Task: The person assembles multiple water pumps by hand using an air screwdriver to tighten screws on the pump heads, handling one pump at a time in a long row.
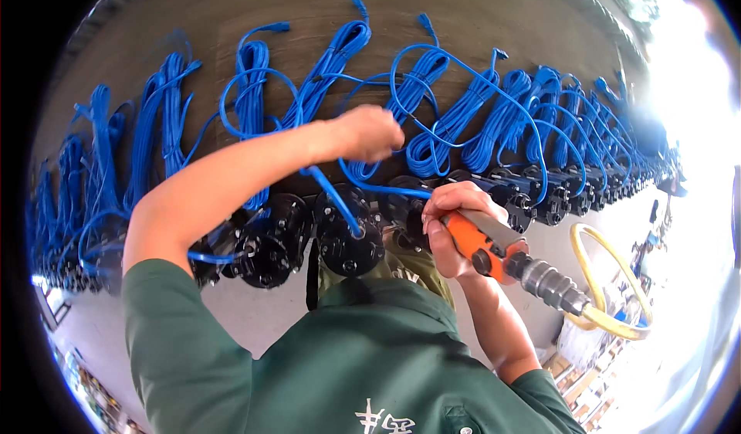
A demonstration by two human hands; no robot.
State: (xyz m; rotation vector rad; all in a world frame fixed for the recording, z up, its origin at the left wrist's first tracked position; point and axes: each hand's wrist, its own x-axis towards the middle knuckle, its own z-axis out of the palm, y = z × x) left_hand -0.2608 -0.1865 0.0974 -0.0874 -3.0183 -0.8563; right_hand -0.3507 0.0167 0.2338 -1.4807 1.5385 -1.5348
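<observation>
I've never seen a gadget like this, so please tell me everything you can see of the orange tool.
The orange tool has a smooth, plastic-looking body with a grey upper side, a round black part and a ridged, metallic-looking coupling. A yellow hose joins there and loops round. The right hand grips the tool, which slants down toward the picture's right; the hand hides its other end.

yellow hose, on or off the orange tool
On: the yellow hose runs into the grey coupling on the orange tool.
</observation>
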